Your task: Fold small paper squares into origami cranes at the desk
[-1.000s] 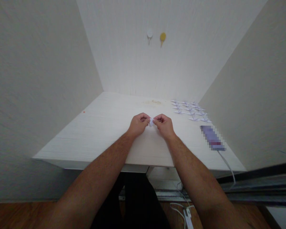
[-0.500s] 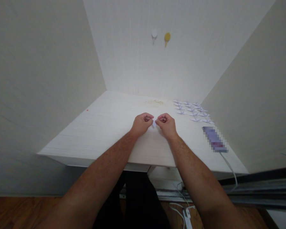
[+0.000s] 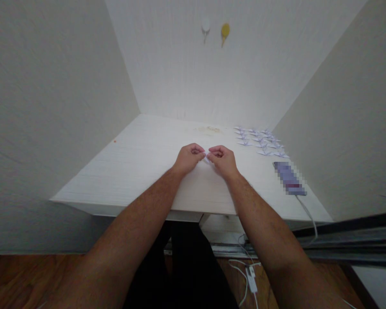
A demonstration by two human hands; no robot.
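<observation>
Between my two hands, over the middle of the white table [image 3: 141, 171], is a small piece of folded white paper [image 3: 206, 159]. My left hand [image 3: 189, 158] pinches its left side between thumb and fingers. On the other side my right hand [image 3: 223, 159] is closed in a pinch, thumb and forefinger on the paper. Fingertips cover most of the piece, so its exact folds are hidden. Several folded paper cranes [image 3: 260, 140] stand in rows to the right, beyond my right hand.
At the table's right lies a blurred-out phone [image 3: 289, 178] with a white cable [image 3: 307, 210] running over the front edge. A white hook [image 3: 206, 26] and a yellow hook [image 3: 225, 30] hang on the back wall. Below, a power strip [image 3: 251, 279] rests on the wooden floor.
The view has tipped down slightly, so everything sits higher in the picture. Both hands keep hold of the paper; my fingertips have drawn a little closer together and less of it shows.
</observation>
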